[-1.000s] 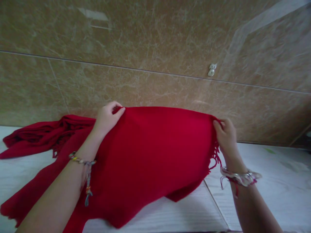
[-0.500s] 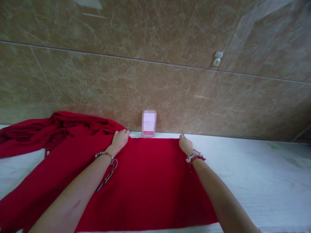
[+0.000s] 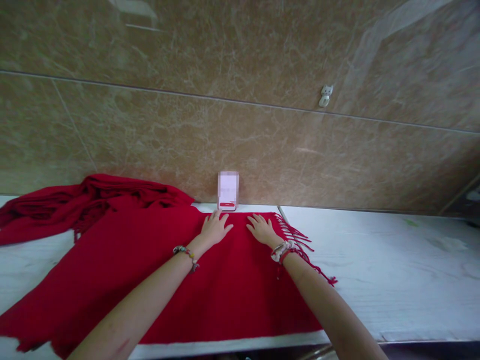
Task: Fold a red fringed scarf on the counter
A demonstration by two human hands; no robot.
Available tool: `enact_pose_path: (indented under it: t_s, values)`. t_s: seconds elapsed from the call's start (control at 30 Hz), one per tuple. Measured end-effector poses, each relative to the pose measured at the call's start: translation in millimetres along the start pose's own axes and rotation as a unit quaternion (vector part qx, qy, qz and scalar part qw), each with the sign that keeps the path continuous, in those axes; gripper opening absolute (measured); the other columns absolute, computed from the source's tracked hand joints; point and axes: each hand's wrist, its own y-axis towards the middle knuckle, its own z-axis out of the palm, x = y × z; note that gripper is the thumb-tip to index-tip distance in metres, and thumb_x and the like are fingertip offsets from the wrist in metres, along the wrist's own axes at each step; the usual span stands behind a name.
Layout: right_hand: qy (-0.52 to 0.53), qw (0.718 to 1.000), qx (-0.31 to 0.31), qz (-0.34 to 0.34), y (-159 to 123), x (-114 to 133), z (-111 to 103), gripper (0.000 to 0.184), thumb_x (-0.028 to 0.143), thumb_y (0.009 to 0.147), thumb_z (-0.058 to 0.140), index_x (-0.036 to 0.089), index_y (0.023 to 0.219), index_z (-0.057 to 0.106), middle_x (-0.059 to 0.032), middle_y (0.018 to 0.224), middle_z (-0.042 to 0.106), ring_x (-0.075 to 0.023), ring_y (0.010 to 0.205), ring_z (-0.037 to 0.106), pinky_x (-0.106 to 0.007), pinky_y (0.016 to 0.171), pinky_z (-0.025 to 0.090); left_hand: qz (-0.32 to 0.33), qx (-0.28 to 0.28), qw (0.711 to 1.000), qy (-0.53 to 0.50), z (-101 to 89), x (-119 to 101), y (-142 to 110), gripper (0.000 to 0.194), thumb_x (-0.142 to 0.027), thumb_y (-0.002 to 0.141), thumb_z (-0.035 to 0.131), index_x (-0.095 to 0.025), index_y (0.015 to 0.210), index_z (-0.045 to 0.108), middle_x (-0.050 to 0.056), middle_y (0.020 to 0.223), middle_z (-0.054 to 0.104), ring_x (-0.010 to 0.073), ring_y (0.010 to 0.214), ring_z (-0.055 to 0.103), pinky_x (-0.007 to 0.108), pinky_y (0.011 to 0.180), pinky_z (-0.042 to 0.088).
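A red fringed scarf (image 3: 232, 285) lies spread over the white tabletop, its far edge close to the wall. My left hand (image 3: 214, 228) rests on the cloth near that far edge, fingers spread. To its right, my right hand (image 3: 261, 229) lies flat on the scarf with fingers apart, just left of the fringe (image 3: 294, 232). The rest of the scarf is bunched in loose folds at the far left. Both hands are empty; each wrist wears a bracelet.
A phone (image 3: 228, 191) leans upright against the brown marbled tile wall (image 3: 168, 135), just beyond the scarf. On the wall at the upper right sits a small white cat-shaped hook (image 3: 325, 96). White wood-grain tabletop (image 3: 382, 260) extends to the right.
Both hands have let go of the scarf's far edge and moved inward, now lying flat on the cloth. The fringe at the right end has come into view, spread on the table.
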Motion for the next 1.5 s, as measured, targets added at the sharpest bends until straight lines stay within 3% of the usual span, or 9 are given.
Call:
enact_pose_path:
  t_s: [0.1, 0.27, 0.5, 0.8, 1.0, 1.1, 1.23, 1.4, 1.5]
  values:
    - [0.007, 0.999, 0.017, 0.041, -5, -9, 3, 0.045, 0.040, 0.091, 0.030, 0.023, 0.133, 0.038, -0.0078, 0.143, 0.032, -0.0265, 0.130, 0.025, -0.052, 0.100, 0.023, -0.021, 0.072, 0.997, -0.033, 15.3, -3, -5, 0.057, -0.051, 0.087, 0.030, -0.020, 0.134, 0.036, 0.013, 0.144, 0.027, 0.0299, 0.132, 0.022, 0.046, 0.102, 0.024]
    - [-0.036, 0.991, -0.017, 0.130, -9, -39, -1, 0.048, 0.042, 0.090, 0.031, 0.020, 0.133, 0.039, -0.0116, 0.140, 0.036, -0.0266, 0.127, 0.031, -0.045, 0.098, 0.028, -0.023, 0.096, 0.994, -0.045, 21.2, 11, 1, 0.070, -0.064, 0.080, 0.029, -0.024, 0.138, 0.029, 0.009, 0.147, 0.018, 0.0321, 0.134, 0.014, 0.048, 0.104, 0.018]
    - [-0.036, 0.975, -0.083, 0.202, -3, -50, 0, 0.041, 0.033, 0.089, 0.032, 0.013, 0.118, 0.053, -0.0168, 0.126, 0.050, -0.0259, 0.112, 0.048, -0.038, 0.090, 0.037, -0.030, 0.090, 0.994, -0.047, 16.8, 10, 0, 0.066, -0.060, 0.082, 0.030, -0.023, 0.137, 0.031, 0.009, 0.146, 0.021, 0.0294, 0.134, 0.016, 0.045, 0.105, 0.019]
    - [0.013, 0.968, -0.086, 0.235, -3, -108, 0, 0.038, 0.034, 0.090, 0.030, 0.028, 0.121, 0.049, -0.0086, 0.127, 0.049, -0.0250, 0.120, 0.040, -0.053, 0.094, 0.030, -0.033, 0.123, 0.991, -0.037, 13.9, 9, 2, 0.063, -0.056, 0.085, 0.029, -0.022, 0.138, 0.028, 0.008, 0.147, 0.017, 0.0289, 0.134, 0.014, 0.046, 0.106, 0.018]
    - [0.014, 0.955, -0.122, 0.269, 0, -122, 1, 0.042, 0.022, 0.091, 0.023, 0.017, 0.126, 0.045, -0.0146, 0.132, 0.045, -0.0240, 0.123, 0.037, -0.048, 0.095, 0.032, -0.039, 0.122, 0.991, -0.027, 14.7, 6, 1, 0.062, -0.055, 0.085, 0.027, -0.023, 0.139, 0.026, 0.008, 0.147, 0.016, 0.0293, 0.134, 0.013, 0.046, 0.106, 0.018]
    - [0.010, 0.956, -0.152, 0.251, 3, -115, -6, 0.041, 0.023, 0.091, 0.024, 0.017, 0.127, 0.045, -0.0125, 0.136, 0.041, -0.0230, 0.127, 0.033, -0.047, 0.099, 0.029, -0.041, 0.123, 0.991, -0.022, 14.5, 6, 1, 0.062, -0.055, 0.086, 0.027, -0.023, 0.139, 0.025, 0.007, 0.147, 0.016, 0.0288, 0.134, 0.013, 0.045, 0.106, 0.018]
    - [0.050, 0.982, -0.158, 0.085, 7, -74, -14, 0.041, 0.031, 0.091, 0.032, 0.021, 0.128, 0.044, -0.0102, 0.137, 0.041, -0.0243, 0.129, 0.030, -0.048, 0.101, 0.027, -0.041, 0.122, 0.992, -0.020, 14.5, 6, 1, 0.062, -0.055, 0.085, 0.027, -0.024, 0.139, 0.025, 0.006, 0.147, 0.017, 0.0283, 0.134, 0.014, 0.045, 0.106, 0.019]
    - [0.066, 0.997, 0.016, -0.024, 1, -6, 1, 0.052, 0.045, 0.090, 0.031, 0.023, 0.137, 0.031, -0.0091, 0.144, 0.028, -0.0255, 0.132, 0.022, -0.050, 0.102, 0.025, -0.041, 0.120, 0.992, -0.021, 15.5, 6, 1, 0.062, -0.055, 0.086, 0.026, -0.023, 0.139, 0.025, 0.006, 0.147, 0.016, 0.0276, 0.135, 0.013, 0.044, 0.107, 0.017]
    - [0.031, 0.997, 0.072, -0.021, -5, -2, 9, 0.053, 0.048, 0.090, 0.028, 0.024, 0.137, 0.030, -0.0078, 0.146, 0.023, -0.0260, 0.134, 0.018, -0.051, 0.105, 0.017, -0.040, 0.117, 0.992, -0.023, 15.5, 6, 1, 0.062, -0.054, 0.086, 0.027, -0.023, 0.139, 0.025, 0.006, 0.147, 0.017, 0.0275, 0.134, 0.015, 0.044, 0.106, 0.018]
